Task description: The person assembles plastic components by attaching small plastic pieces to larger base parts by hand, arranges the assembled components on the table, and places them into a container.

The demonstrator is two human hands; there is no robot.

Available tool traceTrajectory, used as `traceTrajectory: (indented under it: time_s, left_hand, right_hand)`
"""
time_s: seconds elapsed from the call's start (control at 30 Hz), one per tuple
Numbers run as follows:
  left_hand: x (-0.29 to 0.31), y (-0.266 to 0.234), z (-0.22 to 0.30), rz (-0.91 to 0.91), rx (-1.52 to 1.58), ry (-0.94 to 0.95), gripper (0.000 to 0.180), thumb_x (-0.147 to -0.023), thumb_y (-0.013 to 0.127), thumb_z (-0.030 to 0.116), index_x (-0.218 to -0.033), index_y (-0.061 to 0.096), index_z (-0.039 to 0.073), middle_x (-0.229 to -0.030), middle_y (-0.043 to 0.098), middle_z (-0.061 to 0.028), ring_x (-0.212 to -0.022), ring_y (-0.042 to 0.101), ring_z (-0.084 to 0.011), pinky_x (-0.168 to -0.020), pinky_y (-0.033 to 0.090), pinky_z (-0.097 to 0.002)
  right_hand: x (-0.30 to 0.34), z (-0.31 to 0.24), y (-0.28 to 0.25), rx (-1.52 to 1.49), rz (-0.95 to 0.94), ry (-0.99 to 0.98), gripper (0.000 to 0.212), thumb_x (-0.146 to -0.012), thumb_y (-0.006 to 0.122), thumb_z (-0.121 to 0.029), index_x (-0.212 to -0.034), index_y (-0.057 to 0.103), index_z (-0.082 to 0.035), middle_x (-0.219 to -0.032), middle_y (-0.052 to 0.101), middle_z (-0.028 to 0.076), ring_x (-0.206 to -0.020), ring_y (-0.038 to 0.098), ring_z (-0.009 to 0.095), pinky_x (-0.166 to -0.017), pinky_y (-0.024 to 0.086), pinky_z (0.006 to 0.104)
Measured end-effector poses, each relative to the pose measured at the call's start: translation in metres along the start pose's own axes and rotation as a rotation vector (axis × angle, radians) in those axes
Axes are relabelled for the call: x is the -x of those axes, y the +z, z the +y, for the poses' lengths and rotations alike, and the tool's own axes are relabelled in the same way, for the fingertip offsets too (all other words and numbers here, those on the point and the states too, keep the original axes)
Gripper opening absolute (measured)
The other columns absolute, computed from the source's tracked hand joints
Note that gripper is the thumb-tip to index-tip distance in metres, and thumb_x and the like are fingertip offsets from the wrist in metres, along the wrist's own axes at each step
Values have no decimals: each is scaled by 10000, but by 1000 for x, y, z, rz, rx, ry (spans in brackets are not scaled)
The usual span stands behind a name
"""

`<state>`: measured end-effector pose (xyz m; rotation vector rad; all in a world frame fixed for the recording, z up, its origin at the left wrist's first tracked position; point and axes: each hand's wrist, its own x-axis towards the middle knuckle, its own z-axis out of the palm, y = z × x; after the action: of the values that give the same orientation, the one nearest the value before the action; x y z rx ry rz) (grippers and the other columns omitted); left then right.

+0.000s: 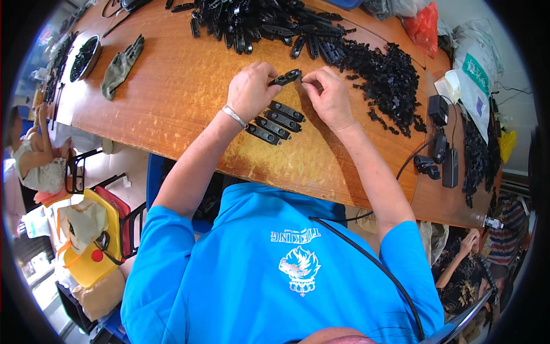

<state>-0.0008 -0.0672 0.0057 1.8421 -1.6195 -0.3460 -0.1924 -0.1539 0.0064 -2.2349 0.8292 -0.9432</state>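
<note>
My left hand (250,90) grips a long black plastic part (286,77), tilted up to the right above the table. Close to that part's right end, my right hand (330,98) has its thumb and forefinger pinched together; whatever may be between them is too small to make out. Just below the hands, several similar black parts (276,122) lie side by side on the wooden table (189,74). Each has round details on its upper face.
A big heap of long black parts (258,23) covers the far middle. Small black pieces (389,80) are piled at right. A grey glove (121,66) and a bowl of black pieces (85,58) lie left. Black adapters (439,110) with cables sit right. Other people work on both sides.
</note>
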Motion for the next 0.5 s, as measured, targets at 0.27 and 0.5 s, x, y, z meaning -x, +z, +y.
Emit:
traceTrajectory:
  time_s: [0.27,0.5]
  left_hand:
    - [-15,4,15,75,-131,246,252,-838,698,63,-1084,662,103,-924,638,-110,-936,638,-313,-788,522,-421]
    - [-17,-1,4,-24,-158,311,257,-821,680,34,-1064,702,115,-1040,598,-107,-1077,574,-324,-872,510,-424]
  right_hand:
    - [5,9,-13,-86,55,125,104,-833,757,8,-907,689,-17,-880,665,91,-743,686,209,-671,547,309]
    - [7,30,-23,273,187,87,62,-840,736,-96,-847,678,-76,-877,668,105,-756,687,281,-678,554,392]
